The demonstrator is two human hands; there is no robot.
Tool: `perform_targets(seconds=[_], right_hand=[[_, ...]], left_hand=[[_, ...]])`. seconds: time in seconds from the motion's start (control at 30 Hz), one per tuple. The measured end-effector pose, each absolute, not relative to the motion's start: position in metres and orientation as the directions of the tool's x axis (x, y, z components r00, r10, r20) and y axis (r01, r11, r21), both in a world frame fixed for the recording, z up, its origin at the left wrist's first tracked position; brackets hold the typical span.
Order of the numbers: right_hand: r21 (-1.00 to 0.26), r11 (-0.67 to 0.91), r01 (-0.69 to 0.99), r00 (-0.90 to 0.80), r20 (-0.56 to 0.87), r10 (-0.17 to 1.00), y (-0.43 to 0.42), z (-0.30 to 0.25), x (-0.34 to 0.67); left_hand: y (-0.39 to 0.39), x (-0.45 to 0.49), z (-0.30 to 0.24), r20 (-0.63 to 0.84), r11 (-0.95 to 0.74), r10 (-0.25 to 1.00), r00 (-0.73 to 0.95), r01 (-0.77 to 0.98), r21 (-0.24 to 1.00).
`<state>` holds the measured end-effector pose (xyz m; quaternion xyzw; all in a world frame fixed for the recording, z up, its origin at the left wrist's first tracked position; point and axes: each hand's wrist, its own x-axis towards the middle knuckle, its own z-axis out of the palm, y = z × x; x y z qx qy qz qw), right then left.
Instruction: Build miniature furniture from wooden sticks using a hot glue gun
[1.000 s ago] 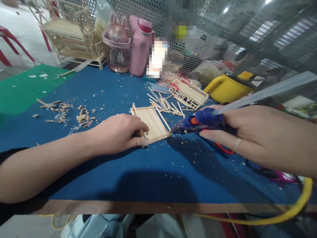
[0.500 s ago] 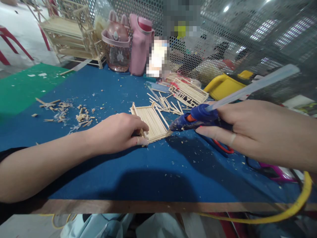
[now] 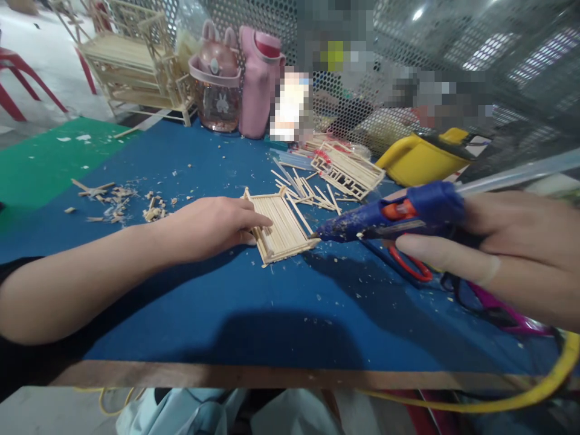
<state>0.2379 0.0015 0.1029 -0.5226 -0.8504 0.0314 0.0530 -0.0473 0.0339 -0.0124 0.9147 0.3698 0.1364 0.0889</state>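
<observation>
A small panel of thin wooden sticks [image 3: 283, 220], edged with raised rails and corner posts, lies flat on the blue tabletop. My left hand [image 3: 215, 226] grips its left edge, fingers over the rail and thumb low beside it. Wrapped round a blue hot glue gun [image 3: 385, 214] is my right hand [image 3: 507, 254]; a clear glue stick [image 3: 521, 172] juts from the gun's rear. The gun's nozzle is at the panel's right corner, touching it or very close.
Loose sticks [image 3: 306, 187] and a second stick frame [image 3: 347, 169] lie behind the panel. Wood scraps [image 3: 115, 202] litter the left. Red-handled scissors [image 3: 412, 266] lie under my right hand. Bottles [image 3: 260, 84], a yellow container [image 3: 423, 158] and a stick-built model [image 3: 131, 60] stand at the back.
The glue gun has tilted flatter and my right hand has shifted right, with the nozzle still at the panel's corner. My left hand has moved slightly back along the panel's left edge.
</observation>
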Motion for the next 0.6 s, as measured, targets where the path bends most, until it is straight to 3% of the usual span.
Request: perform_targets(seconds=[0.13,0.23,0.4,0.6], right_hand=[[-0.37,0.338,0.865,-0.392,-0.081,0.916,0.001,0.09,0.225],[-0.491,0.216,0.844,-0.336,-0.171,0.926,0.009,0.078,0.219],[-0.599,0.117,0.792,-0.363,-0.308,0.879,0.023,0.067,0.218],[-0.682,0.062,0.728,-0.396,-0.345,0.851,0.029,0.063,0.215]], left_hand=[[0.036,-0.046,-0.013,0.173,-0.697,0.713,0.679,0.663,0.272],[0.036,-0.045,-0.014,0.178,-0.701,0.708,0.683,0.652,0.29],[0.037,-0.045,-0.015,0.187,-0.7,0.71,0.679,0.651,0.295],[0.036,-0.044,-0.015,0.199,-0.703,0.709,0.677,0.652,0.283]])
